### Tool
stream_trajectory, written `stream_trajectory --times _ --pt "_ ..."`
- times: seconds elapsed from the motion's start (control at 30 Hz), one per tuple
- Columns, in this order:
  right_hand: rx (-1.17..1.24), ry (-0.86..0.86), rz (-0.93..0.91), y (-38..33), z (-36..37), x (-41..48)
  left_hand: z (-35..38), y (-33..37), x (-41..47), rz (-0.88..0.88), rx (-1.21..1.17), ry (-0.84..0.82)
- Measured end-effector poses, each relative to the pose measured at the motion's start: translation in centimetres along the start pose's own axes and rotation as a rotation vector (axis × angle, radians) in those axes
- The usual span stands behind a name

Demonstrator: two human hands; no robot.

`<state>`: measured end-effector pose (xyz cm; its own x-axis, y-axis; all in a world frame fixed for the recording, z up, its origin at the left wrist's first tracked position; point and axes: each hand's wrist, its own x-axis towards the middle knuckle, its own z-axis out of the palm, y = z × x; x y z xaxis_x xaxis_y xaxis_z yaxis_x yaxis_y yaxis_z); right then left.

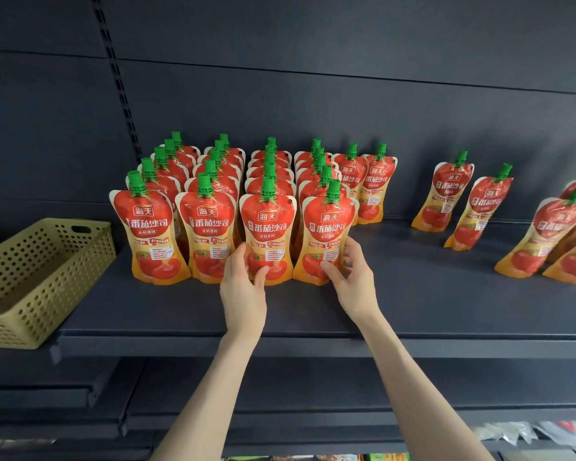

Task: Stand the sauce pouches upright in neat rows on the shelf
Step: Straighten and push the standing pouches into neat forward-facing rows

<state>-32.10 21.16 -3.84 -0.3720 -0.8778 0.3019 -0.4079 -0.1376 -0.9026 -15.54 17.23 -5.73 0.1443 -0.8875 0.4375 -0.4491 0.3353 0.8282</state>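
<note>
My left hand (243, 281) cups the base of the third front pouch (268, 234), thumb on its face and fingers round its left edge, so I can square it to its neighbours. My right hand (351, 277) does the same on the fourth front pouch (326, 237) — thumb across the lower front, fingers curled round the right side. Both hands are half closed on a pouch, holding low where the gusset is widest, because that is the part that decides whether it stands or topples.

The block (233, 181) of pouches sits left of centre on the shelf (413, 294), four files deep toward the back panel, green caps lined up one behind another. The four front pouches stand side by side, edges touching or nearly so, labels facing me; I judge that keeping the fronts level is what this grip is for. Two more pouches (364, 184) stand at the back just right of the block, starting further files.

The job is not finished. Two loose pouches (463, 197) lean apart from the block to the right, and a slumped cluster (559, 237) lies tilted at the far right edge — those need bringing over and standing up. The soft pouches will sag if set down off their base, so each wants its bottom spread flat.

A perforated basket (44, 281) rests on the left end of the shelf, near the block but not touching it; I can't see anything inside it.
</note>
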Motion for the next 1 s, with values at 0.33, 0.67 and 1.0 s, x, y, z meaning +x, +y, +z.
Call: stream_trajectory --times 0.33,0.67,1.0 --pt "-0.136 0.118 0.058 0.3 -0.9 -1.5 -0.7 0.7 -2.3 0.117 0.055 0.060" --pt "-0.194 0.273 -0.019 0.8 -8.5 -1.7 4.5 6.6 -3.8 0.209 -0.116 -0.144" --pt "-0.093 0.166 -0.071 4.6 -15.7 8.6 18.5 11.5 -1.1 0.136 -0.123 -0.032"
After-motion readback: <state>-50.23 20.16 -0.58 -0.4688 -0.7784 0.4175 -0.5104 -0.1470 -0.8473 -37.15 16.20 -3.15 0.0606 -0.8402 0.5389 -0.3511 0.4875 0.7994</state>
